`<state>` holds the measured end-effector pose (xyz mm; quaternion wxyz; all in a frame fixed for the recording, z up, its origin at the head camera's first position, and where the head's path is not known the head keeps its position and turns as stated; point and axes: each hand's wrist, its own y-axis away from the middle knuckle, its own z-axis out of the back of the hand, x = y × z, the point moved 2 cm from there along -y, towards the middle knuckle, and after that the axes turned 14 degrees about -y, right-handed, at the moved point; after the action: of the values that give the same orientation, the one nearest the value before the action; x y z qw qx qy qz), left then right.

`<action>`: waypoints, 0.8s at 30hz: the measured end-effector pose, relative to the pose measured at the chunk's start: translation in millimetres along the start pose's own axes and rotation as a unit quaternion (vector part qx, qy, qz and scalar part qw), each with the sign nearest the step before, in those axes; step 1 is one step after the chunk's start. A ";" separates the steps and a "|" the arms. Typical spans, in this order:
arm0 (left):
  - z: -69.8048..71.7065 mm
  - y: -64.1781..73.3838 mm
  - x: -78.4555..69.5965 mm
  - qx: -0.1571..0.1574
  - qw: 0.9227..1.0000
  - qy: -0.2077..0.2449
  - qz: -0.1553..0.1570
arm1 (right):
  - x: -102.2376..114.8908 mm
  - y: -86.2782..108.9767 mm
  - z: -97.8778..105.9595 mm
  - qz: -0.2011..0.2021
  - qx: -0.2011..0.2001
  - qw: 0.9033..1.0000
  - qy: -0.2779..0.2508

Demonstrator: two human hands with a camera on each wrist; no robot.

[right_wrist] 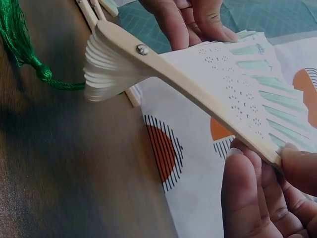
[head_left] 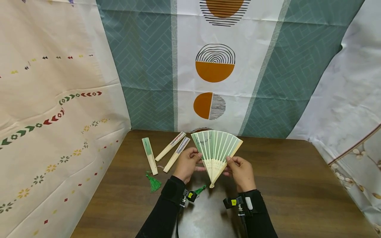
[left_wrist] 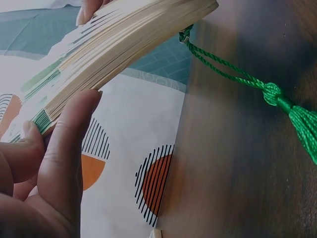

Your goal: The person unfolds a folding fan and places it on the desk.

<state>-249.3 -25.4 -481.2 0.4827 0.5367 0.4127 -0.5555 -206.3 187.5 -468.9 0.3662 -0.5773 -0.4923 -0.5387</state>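
Note:
A pale green folding fan [head_left: 215, 150] is spread partway between both hands, its pivot end pointing down toward the person. At its left edge the left hand [head_left: 188, 164] pinches the outer ribs between thumb and fingers. The right hand [head_left: 241, 172] grips the wooden guard stick on the other edge, thumb in front, seen close in the right wrist view. Small flower-shaped holes pierce the ribs [right_wrist: 237, 99]. From the pivot end hangs a green tassel [left_wrist: 302, 124] on a cord, lying low over the table.
Left of the hands lie three closed folding fans: one with a green top [head_left: 149, 156], one farther back [head_left: 170, 146] and one beside the left hand [head_left: 177, 154]. A second green tassel [head_left: 153, 183] lies by them. The brown table [head_left: 285, 185] meets a patterned cloth [head_left: 214, 109] behind.

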 end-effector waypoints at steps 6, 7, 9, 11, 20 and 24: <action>0.4 -0.8 0.8 -0.008 1.000 0.010 0.003 | -0.4 -0.5 2.0 0.003 0.001 1.000 -0.024; 0.4 -1.1 0.6 -0.010 1.000 0.013 0.004 | -0.9 -0.8 2.5 0.002 0.001 1.000 -0.028; 0.3 -1.7 0.5 -0.012 1.000 0.020 0.004 | -1.5 -1.2 3.4 0.000 0.000 0.999 -0.032; 0.5 -2.0 0.2 -0.014 0.999 0.031 0.006 | -2.4 -2.2 4.3 -0.005 0.000 0.999 -0.037; 3.2 -3.1 -0.9 -0.030 0.997 0.067 0.006 | -1.7 -4.4 7.8 -0.015 0.004 0.998 -0.062; 3.8 -4.2 0.1 -0.043 0.996 0.078 0.005 | -1.0 -5.2 8.5 -0.015 0.002 0.998 -0.063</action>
<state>-254.2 -28.3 -481.2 0.4745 0.5589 0.4700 -0.4915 -209.0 196.7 -471.7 0.3276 -0.6023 -0.5238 -0.5055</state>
